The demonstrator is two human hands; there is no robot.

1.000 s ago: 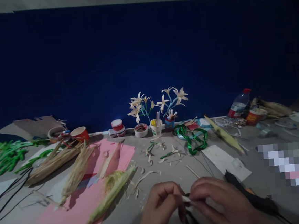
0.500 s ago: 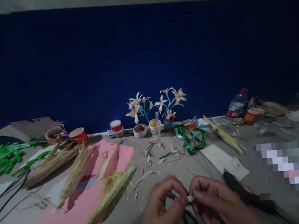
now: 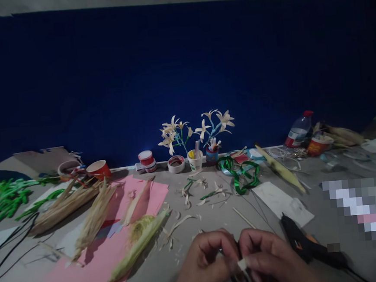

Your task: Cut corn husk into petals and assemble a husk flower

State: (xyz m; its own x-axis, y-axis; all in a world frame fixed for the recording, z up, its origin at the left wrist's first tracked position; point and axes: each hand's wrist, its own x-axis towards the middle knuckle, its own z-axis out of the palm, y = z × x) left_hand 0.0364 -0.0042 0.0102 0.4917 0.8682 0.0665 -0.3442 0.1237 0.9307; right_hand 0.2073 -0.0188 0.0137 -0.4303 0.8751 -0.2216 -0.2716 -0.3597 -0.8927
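My left hand (image 3: 213, 256) and my right hand (image 3: 270, 254) meet at the bottom centre, fingertips close together. Between them is a small pale piece (image 3: 242, 264), perhaps a bit of corn husk, pinched by the thumbs and forefingers. Dark-handled scissors (image 3: 240, 281) lie on the table below, partly hidden by my hands. Just beyond my fingers rests a thin stick (image 3: 244, 218). Close to my right hand is a black glue gun (image 3: 313, 244). Husk scraps and small husk flowers with green stems (image 3: 211, 193) lie ahead of my hands.
Corn husks (image 3: 96, 217) and a green-husked cob (image 3: 138, 251) lie on pink paper (image 3: 78, 275) at left. Husk flowers in cups (image 3: 195, 161) stand at the back. Green ribbon (image 3: 244, 175), white paper (image 3: 279, 199) and a bottle (image 3: 299, 130) are at right. A blue panel (image 3: 182, 63) stands behind.
Both hands have moved slightly lower and closer together. The pale piece has shifted down and turned between my fingertips. The things on the table have stayed put.
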